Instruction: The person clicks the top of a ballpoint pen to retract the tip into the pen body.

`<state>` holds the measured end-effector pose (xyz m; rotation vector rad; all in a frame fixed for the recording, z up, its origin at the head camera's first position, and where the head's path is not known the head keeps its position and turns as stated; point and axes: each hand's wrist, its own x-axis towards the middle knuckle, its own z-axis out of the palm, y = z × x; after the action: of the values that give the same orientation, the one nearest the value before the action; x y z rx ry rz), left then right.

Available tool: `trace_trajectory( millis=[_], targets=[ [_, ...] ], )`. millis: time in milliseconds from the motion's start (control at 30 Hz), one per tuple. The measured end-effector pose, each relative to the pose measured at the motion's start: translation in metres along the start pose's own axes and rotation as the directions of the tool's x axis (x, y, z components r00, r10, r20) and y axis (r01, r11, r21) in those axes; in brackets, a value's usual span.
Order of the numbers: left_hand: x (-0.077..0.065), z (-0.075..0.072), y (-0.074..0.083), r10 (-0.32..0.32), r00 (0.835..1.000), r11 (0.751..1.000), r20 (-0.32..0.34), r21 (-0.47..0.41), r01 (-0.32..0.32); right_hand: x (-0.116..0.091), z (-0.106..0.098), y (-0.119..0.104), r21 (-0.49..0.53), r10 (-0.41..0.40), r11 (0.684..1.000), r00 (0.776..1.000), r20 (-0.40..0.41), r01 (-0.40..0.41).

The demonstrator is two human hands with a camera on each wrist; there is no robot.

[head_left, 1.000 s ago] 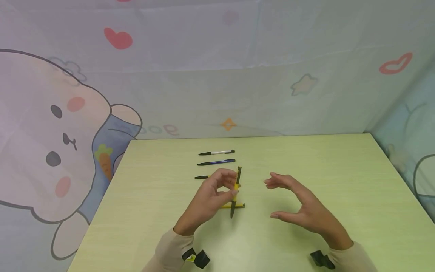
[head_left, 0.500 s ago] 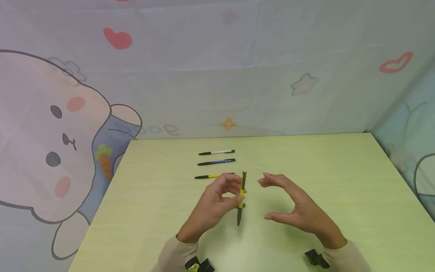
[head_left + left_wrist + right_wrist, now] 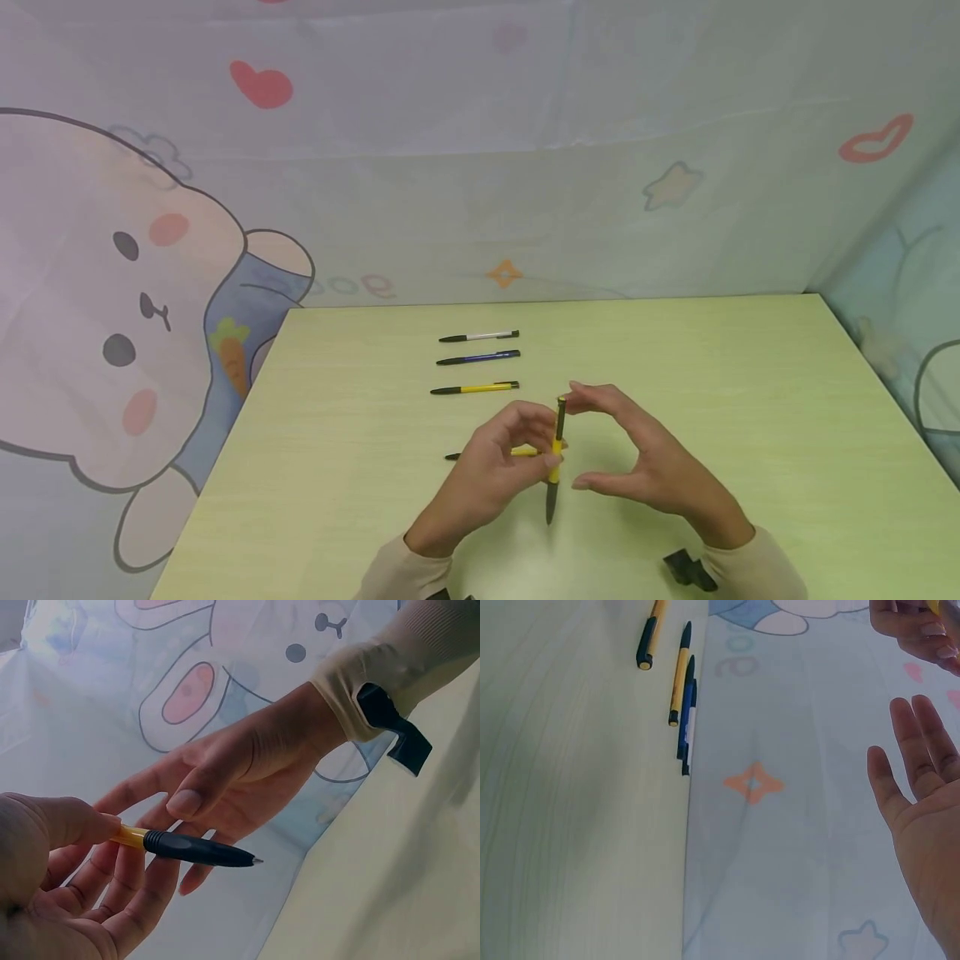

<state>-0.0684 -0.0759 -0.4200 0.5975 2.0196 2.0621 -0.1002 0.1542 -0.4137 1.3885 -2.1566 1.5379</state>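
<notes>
My left hand (image 3: 491, 471) pinches a yellow ballpoint pen with a black grip (image 3: 551, 502) between thumb and fingers, above the table. The pen stands nearly upright in the head view, its writing tip downward. In the left wrist view its black grip (image 3: 199, 849) and metal point stick out past the thumb. Close on the right, my right hand (image 3: 660, 467) has its thumb and fingers spread apart, fingertips right by the pen's upper end. Behind the left hand lies a second yellow pen (image 3: 525, 452), partly hidden.
Farther back on the pale table (image 3: 712, 358), a yellow pen (image 3: 483, 387), a blue pen (image 3: 480, 358) and a white pen (image 3: 482, 336) lie in roughly parallel rows. A printed cloth (image 3: 450, 208) hangs behind the table's back edge.
My left hand has moved right and toward the front with the upright pen, uncovering the yellow pen in the rows. My right hand has shifted slightly left, so the hands are closer.
</notes>
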Motion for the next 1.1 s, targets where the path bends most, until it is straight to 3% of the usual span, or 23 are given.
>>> trace_trajectory(
  millis=[633,800,1100],
  targets=[
    [0.007,0.007,0.000,0.059,0.997,0.998,-0.042,-0.003,-0.060,0.006,0.006,-0.003,0.003,-0.051,0.999,0.999,0.015,0.051],
    [0.009,0.008,-0.001,0.061,0.996,0.998,-0.059,-0.018,-0.062,0.003,0.009,0.006,0.008,-0.055,0.998,0.998,0.012,0.055],
    [0.006,0.009,0.001,0.045,0.997,0.998,-0.064,-0.036,-0.048,-0.011,0.013,0.024,0.030,0.037,0.999,0.999,0.032,-0.038]
  ],
)
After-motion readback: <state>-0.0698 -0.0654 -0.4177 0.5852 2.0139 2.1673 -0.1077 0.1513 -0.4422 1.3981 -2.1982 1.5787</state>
